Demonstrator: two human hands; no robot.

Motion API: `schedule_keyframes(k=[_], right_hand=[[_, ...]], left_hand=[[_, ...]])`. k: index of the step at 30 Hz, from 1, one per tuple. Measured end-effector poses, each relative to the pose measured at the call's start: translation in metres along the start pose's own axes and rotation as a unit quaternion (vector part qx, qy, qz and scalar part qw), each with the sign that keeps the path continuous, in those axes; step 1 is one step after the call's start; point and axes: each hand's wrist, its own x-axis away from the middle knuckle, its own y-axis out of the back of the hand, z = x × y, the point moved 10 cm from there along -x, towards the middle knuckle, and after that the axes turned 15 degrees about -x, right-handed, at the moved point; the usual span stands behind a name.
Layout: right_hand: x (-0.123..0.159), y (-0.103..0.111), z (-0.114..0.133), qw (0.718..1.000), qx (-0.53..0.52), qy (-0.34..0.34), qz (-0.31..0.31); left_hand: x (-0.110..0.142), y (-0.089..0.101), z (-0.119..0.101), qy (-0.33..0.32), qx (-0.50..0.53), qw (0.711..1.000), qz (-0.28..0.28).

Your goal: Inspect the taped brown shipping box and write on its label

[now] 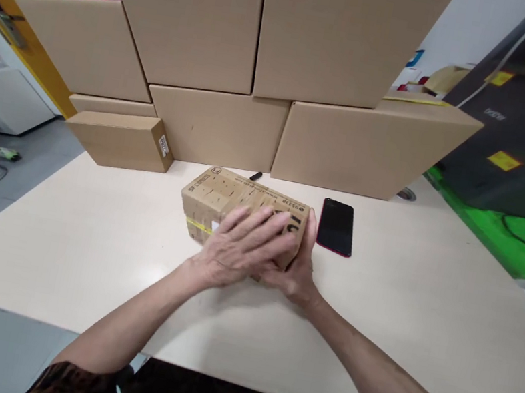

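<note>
A small brown cardboard box [227,194] with dark printed lettering and a strip of yellow tape on its left side is on the pale table. Across its near side and top edge lies my left hand [241,247], fingers stretched out flat against the cardboard. My right hand [303,271] holds the box's right end, with fingers along the far side; part of that grip is hidden behind the left hand. The box's near face is mostly covered by both hands.
A black phone [337,226] lies right of the box, and a small black object [256,176] just behind it. Large cartons [214,127] are stacked along the table's back. A flat carton [120,141] stands at back left. The pale table's [81,246] front edge is near my body.
</note>
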Motion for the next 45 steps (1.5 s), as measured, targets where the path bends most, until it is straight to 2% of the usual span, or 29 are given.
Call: schedule_keyframes(k=[2,4,8,11,14,17,19,21,24,27,30,33,36,38,40,42,45], right_hand=[[-0.006,0.004,0.01,0.999,-0.041,0.009,-0.03],[-0.011,0.01,0.018,0.995,-0.077,0.021,-0.066],[-0.017,0.018,0.025,0.988,-0.103,0.02,-0.115],[-0.019,0.022,0.027,0.985,-0.116,-0.003,-0.13],[-0.02,0.025,0.028,0.983,-0.119,-0.025,-0.137],[-0.02,0.028,0.026,0.975,-0.148,-0.049,-0.158],[-0.019,0.031,0.024,0.964,-0.178,-0.066,-0.186],[-0.018,0.033,0.021,0.952,-0.203,-0.083,-0.211],[-0.018,0.034,0.013,0.936,-0.228,-0.136,-0.229],[-0.018,0.037,0.007,0.925,-0.236,-0.195,-0.227],[-0.021,0.037,0.008,0.928,-0.234,-0.21,-0.201],[-0.023,0.034,0.006,0.926,-0.243,-0.216,-0.19],[-0.025,0.041,0.013,0.944,-0.201,-0.159,-0.206],[-0.026,0.053,0.031,0.968,-0.107,-0.062,-0.217],[-0.023,0.06,0.055,0.975,0.018,0.053,-0.215],[-0.018,0.058,0.075,0.962,0.128,0.159,-0.179],[-0.014,0.039,0.089,0.929,0.241,0.275,-0.06]], left_hand=[[0.008,-0.006,0.033,0.046,-0.004,0.999,-0.001],[0.014,-0.007,0.057,0.081,0.006,0.997,-0.002],[0.019,0.003,0.087,0.164,0.021,0.986,-0.034],[0.025,0.02,0.104,0.238,0.037,0.965,-0.102],[0.035,0.028,0.122,0.326,0.128,0.924,-0.151],[0.041,0.013,0.132,0.391,0.319,0.851,-0.142],[0.038,0.002,0.127,0.394,0.418,0.811,-0.114],[0.034,-0.001,0.12,0.378,0.464,0.796,-0.095],[0.032,0.004,0.116,0.347,0.468,0.806,-0.104],[0.033,0.014,0.115,0.303,0.408,0.85,-0.138],[0.035,0.019,0.115,0.278,0.334,0.886,-0.161],[0.041,0.018,0.118,0.306,0.34,0.868,-0.195],[0.042,0.015,0.115,0.347,0.367,0.836,-0.213],[0.041,0.011,0.11,0.389,0.392,0.805,-0.214],[0.042,0.005,0.106,0.44,0.425,0.762,-0.212],[0.042,0.002,0.103,0.475,0.45,0.727,-0.21],[0.045,-0.001,0.106,0.506,0.472,0.695,-0.197]])
